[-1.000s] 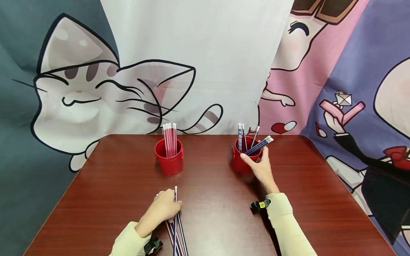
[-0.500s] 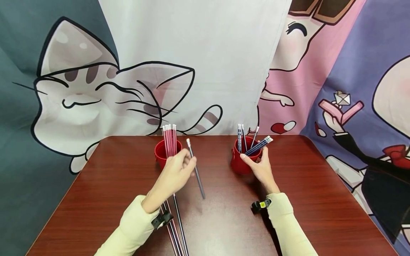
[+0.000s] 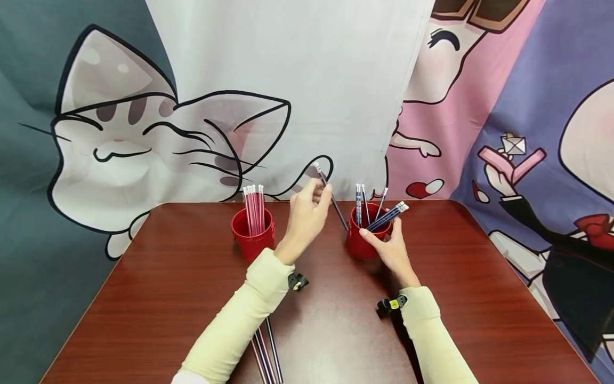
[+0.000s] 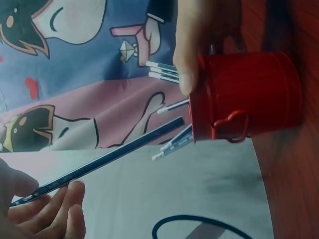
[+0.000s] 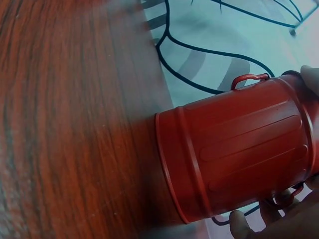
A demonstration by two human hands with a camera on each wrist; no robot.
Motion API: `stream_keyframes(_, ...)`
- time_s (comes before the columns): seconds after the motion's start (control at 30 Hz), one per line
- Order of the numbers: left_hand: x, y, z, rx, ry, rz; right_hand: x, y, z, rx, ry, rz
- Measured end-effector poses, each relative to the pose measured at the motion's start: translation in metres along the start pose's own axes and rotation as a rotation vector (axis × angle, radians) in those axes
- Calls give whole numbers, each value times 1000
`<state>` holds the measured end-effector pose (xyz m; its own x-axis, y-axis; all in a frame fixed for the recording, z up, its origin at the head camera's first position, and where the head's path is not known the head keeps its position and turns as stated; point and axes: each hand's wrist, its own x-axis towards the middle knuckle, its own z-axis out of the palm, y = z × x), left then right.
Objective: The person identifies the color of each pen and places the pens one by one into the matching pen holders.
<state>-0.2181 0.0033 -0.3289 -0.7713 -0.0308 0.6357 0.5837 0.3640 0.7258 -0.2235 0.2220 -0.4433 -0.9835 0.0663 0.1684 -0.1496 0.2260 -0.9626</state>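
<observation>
My left hand (image 3: 309,210) pinches a dark blue pencil (image 3: 337,207) between thumb and fingers. In the left wrist view the pencil (image 4: 114,157) slants toward the mouth of the right-hand red bucket (image 4: 249,94), its far end just short of the rim. My right hand (image 3: 394,250) grips that same bucket (image 3: 360,246) near its rim, thumb at the front. Several dark blue pencils (image 3: 358,205) stand or lean inside it, white ends up. The right wrist view shows the bucket's ribbed side (image 5: 239,149) upright on the table, my right fingers (image 5: 239,225) by its rim.
A second red bucket (image 3: 252,248) stands to the left, holding several pink pencils (image 3: 254,213). Pink and dark pencils (image 3: 266,357) lie at the table's front, partly under my left forearm. Printed cartoon cloth (image 3: 307,80) hangs behind the brown table (image 3: 331,330).
My left hand has picked up a dark pencil from the loose ones in front and carried it up and rightward, past the left bucket to the right one. My right hand stays put.
</observation>
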Motion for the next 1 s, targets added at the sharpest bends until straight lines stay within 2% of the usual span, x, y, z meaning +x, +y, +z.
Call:
stream_keyframes(0.1,7,0,12,-12,23,18,0,-1,-1,-6,-5,4)
stream_keyframes(0.33,14,-4,34,-45,11,55,-1,-12,-3,-28,-33,34)
stream_keyframes(0.47,13,-11,44,-9,-50,50,-6,-28,-4,-15,-64,86)
stream_keyframes(0.7,4,-23,54,164,-212,-19,-11,-46,-5,-13,-86,123)
stream_keyframes(0.9,-1,-32,59,184,-254,-24,-11,-47,-6,-13,-79,124)
stream_keyframes(1.0,-3,-34,61,189,-296,-40,-11,-47,-6,-20,-77,126)
